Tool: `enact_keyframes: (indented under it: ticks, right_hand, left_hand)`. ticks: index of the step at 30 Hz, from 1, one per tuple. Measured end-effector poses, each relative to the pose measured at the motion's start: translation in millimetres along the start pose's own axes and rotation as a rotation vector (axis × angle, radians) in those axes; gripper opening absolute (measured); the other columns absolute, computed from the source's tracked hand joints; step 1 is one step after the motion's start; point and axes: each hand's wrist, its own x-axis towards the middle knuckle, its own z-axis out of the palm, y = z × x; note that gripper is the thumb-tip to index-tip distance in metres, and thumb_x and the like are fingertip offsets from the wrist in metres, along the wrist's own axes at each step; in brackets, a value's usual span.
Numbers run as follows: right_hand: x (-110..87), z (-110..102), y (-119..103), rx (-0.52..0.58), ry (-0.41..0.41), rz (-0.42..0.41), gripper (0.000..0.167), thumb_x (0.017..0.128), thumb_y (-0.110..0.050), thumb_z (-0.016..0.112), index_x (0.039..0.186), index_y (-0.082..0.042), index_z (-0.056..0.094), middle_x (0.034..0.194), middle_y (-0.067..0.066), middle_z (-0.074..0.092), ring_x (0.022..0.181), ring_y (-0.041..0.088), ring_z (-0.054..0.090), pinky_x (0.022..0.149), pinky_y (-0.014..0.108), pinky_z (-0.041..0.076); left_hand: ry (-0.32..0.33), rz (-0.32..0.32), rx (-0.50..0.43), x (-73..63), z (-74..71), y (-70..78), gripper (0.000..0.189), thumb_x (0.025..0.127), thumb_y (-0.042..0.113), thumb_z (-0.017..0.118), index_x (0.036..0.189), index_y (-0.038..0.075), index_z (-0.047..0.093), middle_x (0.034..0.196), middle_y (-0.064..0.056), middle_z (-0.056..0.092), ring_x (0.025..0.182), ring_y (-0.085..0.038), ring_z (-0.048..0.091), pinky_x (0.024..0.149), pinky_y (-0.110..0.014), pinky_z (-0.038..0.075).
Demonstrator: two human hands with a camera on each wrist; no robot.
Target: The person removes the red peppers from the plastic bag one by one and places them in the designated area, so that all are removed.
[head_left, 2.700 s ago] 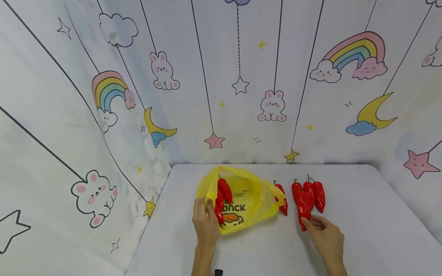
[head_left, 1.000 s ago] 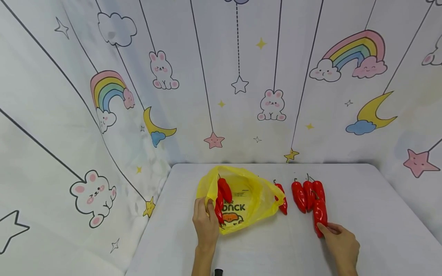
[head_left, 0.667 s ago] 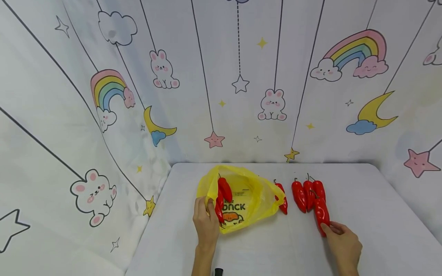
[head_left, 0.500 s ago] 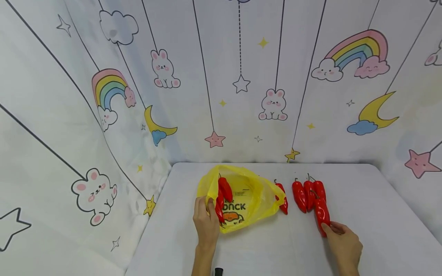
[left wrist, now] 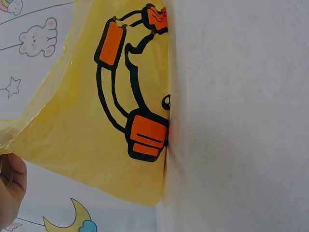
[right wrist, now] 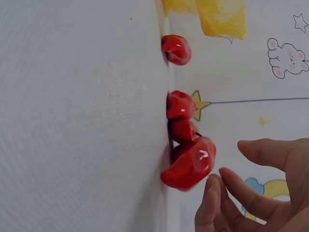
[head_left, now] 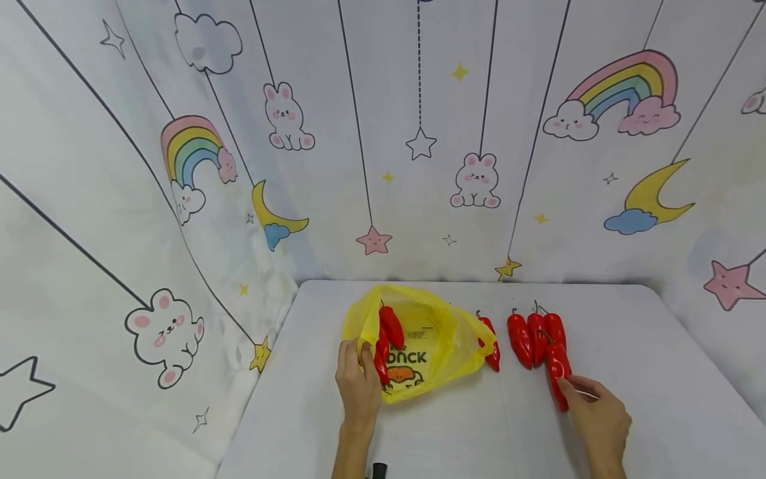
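My left hand grips the near left rim of a yellow plastic bag, whose mouth faces me. Inside it, red chili peppers lie along the left side. In the right wrist view my right hand has thumb and fingers spread apart, close to a red chili pepper without holding it. That pepper rests tilted, its stem end against a row of three chili peppers. Another chili pepper lies by the bag's right edge, partly covered by the plastic.
Everything lies on a white-covered table. A patterned cloth backdrop with rabbits, stars and rainbows rises behind and at the left. A small dark cylindrical object shows at the near edge, between the forearms.
My right hand has carried a chili pepper rightward, laid it against the row and let go of it. The left hand and the bag stay in place.
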Motion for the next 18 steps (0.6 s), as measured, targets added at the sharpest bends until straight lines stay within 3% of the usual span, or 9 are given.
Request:
enact_keyframes:
  ticks: [13,18]
  right_hand:
    - [-11.4,-7.8,-34.1,0.014,0.012,-0.135,0.055,0.098,-0.047,0.071,0.127,-0.001,0.071,0.119,0.027,0.072,0.105,0.042,0.068,0.052,0.018,0.049]
    - [-16.9,-4.4,-48.2,0.018,0.008,-0.193,0.052,0.096,-0.048,0.072,0.127,-0.006,0.073,0.119,0.023,0.073,0.106,0.035,0.065,0.056,0.014,0.046]
  left_hand:
    - [0.006,0.002,-0.005,0.2,1.5,-5.5,0.009,0.100,-0.004,0.063,0.107,0.001,0.066,0.098,-0.005,0.060,0.084,-0.012,0.059,0.074,-0.013,0.054]
    - [0.004,-0.001,-0.007,0.2,0.8,-5.6,0.009,0.100,-0.004,0.063,0.106,0.002,0.066,0.098,-0.004,0.060,0.084,-0.011,0.058,0.074,-0.013,0.053]
